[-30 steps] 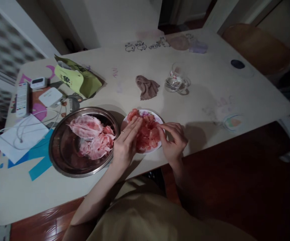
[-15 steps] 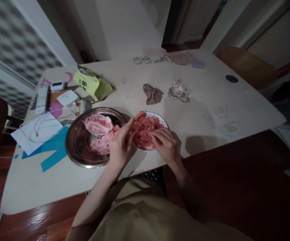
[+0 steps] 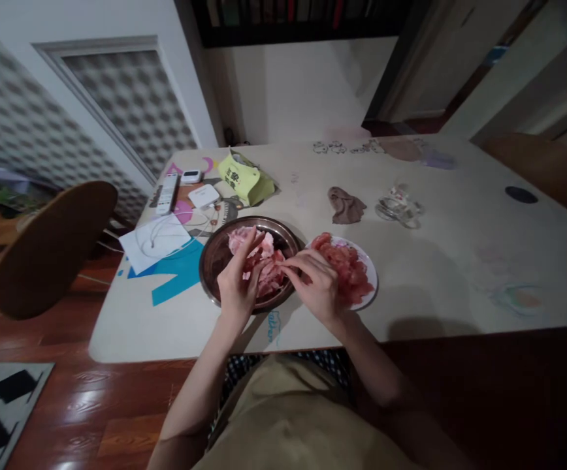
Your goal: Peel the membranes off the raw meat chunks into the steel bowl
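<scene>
The person's bare left hand is poised over a round, shiny steel bowl, its forefinger lifted clear of the thumb. The bare right hand comes across the bowl's right rim, thumb and fingertips drawn together. The two hands stand apart, and I can't make out whether either is gripping the pale pink raw meat that lies in the bowl beneath their fingers. Just beside the right hand, partly covered by it, a round white plate with purplish patterning is heaped with redder raw meat slices. Out to the left of the left hand I see a white paper sheet with a thin white cable over it. Farther off, beyond the right hand, lies a crumpled brown cloth; beyond the left hand sits a yellow-green printed bag.
</scene>
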`<control>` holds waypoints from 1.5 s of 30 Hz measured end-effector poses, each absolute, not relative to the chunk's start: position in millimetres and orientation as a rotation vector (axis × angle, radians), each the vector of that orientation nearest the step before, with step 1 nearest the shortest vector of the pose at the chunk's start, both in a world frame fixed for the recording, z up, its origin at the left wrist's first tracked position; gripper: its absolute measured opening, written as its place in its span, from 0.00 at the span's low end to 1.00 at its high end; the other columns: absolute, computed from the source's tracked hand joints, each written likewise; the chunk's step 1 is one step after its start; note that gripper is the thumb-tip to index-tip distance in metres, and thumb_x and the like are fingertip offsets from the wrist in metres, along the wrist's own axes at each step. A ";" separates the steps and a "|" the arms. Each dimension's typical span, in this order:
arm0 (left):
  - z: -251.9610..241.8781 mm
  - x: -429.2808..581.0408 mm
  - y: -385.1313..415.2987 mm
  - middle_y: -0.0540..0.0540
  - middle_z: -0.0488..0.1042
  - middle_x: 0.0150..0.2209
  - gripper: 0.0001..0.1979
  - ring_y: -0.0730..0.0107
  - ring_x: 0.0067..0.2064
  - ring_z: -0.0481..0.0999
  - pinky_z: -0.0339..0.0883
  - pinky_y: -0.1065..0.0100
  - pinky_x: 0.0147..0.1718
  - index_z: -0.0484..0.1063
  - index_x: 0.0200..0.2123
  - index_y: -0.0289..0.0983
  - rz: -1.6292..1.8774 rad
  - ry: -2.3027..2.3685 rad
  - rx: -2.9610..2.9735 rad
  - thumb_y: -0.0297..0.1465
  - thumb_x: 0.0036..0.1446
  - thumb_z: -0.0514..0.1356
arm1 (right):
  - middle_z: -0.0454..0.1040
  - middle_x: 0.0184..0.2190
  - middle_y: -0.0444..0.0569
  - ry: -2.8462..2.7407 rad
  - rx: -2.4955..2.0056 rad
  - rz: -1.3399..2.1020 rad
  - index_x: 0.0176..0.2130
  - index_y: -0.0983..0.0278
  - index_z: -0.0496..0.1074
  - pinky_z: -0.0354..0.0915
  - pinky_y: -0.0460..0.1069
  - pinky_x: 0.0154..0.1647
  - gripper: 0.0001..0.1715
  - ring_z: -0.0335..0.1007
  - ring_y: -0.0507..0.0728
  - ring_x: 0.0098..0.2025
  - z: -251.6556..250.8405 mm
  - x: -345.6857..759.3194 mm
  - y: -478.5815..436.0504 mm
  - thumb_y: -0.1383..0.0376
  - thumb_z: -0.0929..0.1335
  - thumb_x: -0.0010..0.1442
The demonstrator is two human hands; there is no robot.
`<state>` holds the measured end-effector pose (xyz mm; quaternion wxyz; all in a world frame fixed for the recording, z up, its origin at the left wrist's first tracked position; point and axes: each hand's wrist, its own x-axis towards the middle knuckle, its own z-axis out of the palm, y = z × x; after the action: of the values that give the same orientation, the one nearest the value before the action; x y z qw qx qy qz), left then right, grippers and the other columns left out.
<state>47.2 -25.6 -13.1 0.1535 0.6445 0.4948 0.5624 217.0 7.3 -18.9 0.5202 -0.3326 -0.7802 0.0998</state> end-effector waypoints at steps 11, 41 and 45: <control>-15.6 23.7 -26.4 0.40 0.70 0.66 0.29 0.61 0.67 0.70 0.69 0.58 0.65 0.56 0.70 0.44 1.657 1.326 1.658 0.27 0.69 0.57 | 0.82 0.47 0.49 -1.921 -0.687 0.393 0.55 0.58 0.75 0.74 0.55 0.55 0.20 0.77 0.58 0.51 -11.3 175.5 6.6 0.71 0.71 0.64; -17.2 161.2 12.7 0.44 0.80 0.45 0.07 0.64 0.46 0.80 0.76 0.63 0.50 0.76 0.46 0.40 1.146 1.249 1.941 0.32 0.67 0.61 | 0.82 0.42 0.47 -1.467 -1.248 0.491 0.44 0.57 0.78 0.75 0.54 0.50 0.09 0.78 0.57 0.45 -42.6 325.2 -1.9 0.68 0.71 0.63; -22.1 166.2 14.8 0.44 0.78 0.47 0.10 0.64 0.50 0.79 0.75 0.61 0.54 0.77 0.50 0.40 1.188 1.258 2.076 0.30 0.68 0.60 | 0.82 0.42 0.47 -1.527 -1.260 0.320 0.46 0.57 0.78 0.75 0.57 0.50 0.10 0.78 0.58 0.45 -38.1 331.5 -4.7 0.68 0.71 0.65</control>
<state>166.2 14.8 -22.1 0.2178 0.7497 0.4542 0.4292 331.5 -4.7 -38.1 0.5380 -0.5295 -0.6420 0.1345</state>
